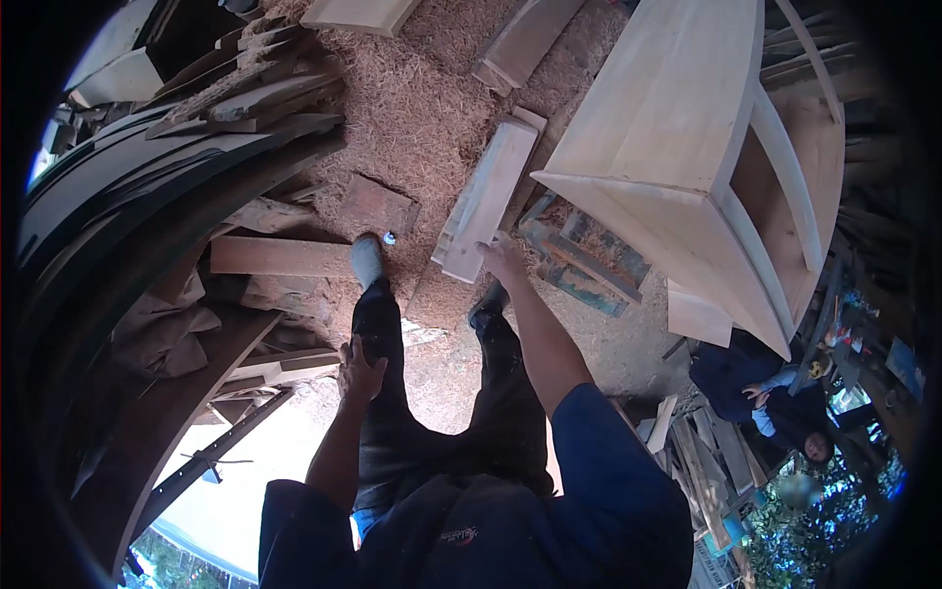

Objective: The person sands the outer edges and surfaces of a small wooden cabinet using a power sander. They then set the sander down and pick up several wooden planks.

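Note:
My right hand [503, 257] reaches forward on an outstretched arm, at the near right edge of a pale wooden board [487, 201]. Its fingers look apart and overlap the board's edge; whether they touch it I cannot tell. That board lies with other boards alongside it, pointing away from me. Over my left knee is my left hand [361, 373], fingers spread and holding nothing. My feet stand apart, the left one on a reddish plank [285, 257] or just beside its end.
A large pale wooden piece of furniture [657, 108] with curved edges stands at right. Dark stacked planks [186, 177] rise at left. Wood shavings [402, 108] cover the floor ahead. A slatted wooden frame [584, 260] lies right of the boards. Another person [775, 393] is at far right.

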Motion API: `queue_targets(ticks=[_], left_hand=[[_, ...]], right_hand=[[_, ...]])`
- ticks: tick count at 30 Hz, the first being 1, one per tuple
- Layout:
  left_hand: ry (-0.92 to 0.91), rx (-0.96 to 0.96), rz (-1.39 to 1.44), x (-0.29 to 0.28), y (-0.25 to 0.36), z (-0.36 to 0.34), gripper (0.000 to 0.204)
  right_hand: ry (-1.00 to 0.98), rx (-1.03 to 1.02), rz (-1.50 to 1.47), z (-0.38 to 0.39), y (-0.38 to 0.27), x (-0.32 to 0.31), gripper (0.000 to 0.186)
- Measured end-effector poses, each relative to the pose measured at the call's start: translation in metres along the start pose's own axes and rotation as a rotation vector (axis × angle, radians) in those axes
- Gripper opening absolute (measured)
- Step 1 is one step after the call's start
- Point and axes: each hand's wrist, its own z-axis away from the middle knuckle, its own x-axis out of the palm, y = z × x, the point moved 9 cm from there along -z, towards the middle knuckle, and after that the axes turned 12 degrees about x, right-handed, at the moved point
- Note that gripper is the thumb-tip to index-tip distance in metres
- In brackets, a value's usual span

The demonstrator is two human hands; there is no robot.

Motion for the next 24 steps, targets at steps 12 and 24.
queue_targets(ticks=[12,24], left_hand=[[0.205,0.14,-0.174,-0.079,-0.062,-0.065,0.067],[0.191,0.168,-0.091,-0.091,-0.069,-0.078,0.064]], right_hand=[[0.33,0.226,-0.771,-0.183,0.069,0.014,0.078],[0.551,0.457,-0.572,-0.191,0.04,0.022,0.107]])
